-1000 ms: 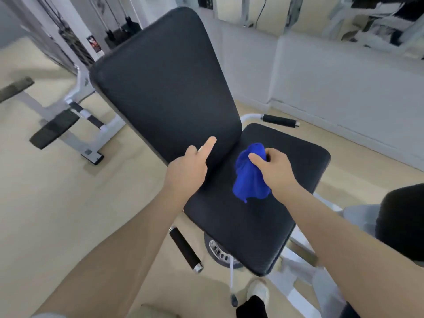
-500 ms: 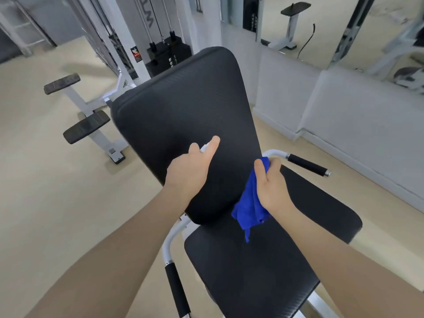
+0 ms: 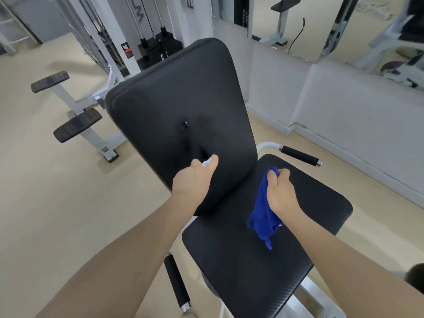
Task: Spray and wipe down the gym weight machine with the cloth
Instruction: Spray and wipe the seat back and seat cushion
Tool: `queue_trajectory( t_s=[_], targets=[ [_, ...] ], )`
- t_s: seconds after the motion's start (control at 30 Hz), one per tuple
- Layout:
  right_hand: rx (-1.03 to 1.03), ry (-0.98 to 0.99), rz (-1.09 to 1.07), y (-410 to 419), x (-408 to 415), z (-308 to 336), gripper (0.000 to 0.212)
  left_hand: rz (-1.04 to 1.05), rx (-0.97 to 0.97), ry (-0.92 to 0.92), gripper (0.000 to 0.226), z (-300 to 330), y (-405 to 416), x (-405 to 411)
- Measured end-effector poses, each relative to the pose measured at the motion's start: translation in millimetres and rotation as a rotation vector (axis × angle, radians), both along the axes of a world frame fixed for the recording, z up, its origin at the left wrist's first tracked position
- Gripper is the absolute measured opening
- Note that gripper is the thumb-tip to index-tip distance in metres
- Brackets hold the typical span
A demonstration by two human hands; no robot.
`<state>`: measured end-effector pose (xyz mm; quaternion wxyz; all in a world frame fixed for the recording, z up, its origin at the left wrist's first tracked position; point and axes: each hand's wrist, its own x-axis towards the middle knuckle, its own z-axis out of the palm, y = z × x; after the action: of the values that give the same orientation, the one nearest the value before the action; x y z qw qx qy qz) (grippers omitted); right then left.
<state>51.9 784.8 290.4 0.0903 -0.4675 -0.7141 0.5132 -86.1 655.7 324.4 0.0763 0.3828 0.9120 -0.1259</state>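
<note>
Head view: the right hand (image 3: pixel 281 193) has its grip closed round a bunched bright blue cloth (image 3: pixel 262 216), fingers curled over the top fold, the rest of the cloth hanging below the wrist above the black padded seat (image 3: pixel 241 260). The left hand (image 3: pixel 195 180) has its grip wrapped round a small white spray bottle (image 3: pixel 205 163), mostly hidden by the fingers, with the forefinger stretched along its top toward the tall black textured backrest (image 3: pixel 181 99). A dark wet patch (image 3: pixel 184 127) with shiny droplets sits mid-backrest, above that hand. Black foam handles (image 3: pixel 300 155) on white tubing flank the seat. A white cable weight machine (image 3: pixel 151 47) stands behind on the beige floor (image 3: pixel 57 203).
</note>
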Motion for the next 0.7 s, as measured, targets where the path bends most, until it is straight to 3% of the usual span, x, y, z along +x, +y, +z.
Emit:
queue_trajectory(
  t_s=[0.2, 0.33, 0.53, 0.7],
  targets=[
    [-0.029, -0.107, 0.02, 3, 16, -27, 0.021, 0.088, -0.053, -0.177, 0.072, -46, -16, 24],
    [-0.029, -0.079, 0.031, 5, 17, -25, 0.02, 0.046, -0.007, -0.083, 0.075, -37, -4, 20],
    [0.024, 0.086, 0.052, 13, -9, 19, 0.024, -0.096, 0.194, 0.241, 0.08, 47, 47, -6],
    [0.055, 0.193, 0.077, 13, -28, 38, 0.022, -0.08, 0.224, 0.126, 0.065, 57, 65, -11]
  ],
)
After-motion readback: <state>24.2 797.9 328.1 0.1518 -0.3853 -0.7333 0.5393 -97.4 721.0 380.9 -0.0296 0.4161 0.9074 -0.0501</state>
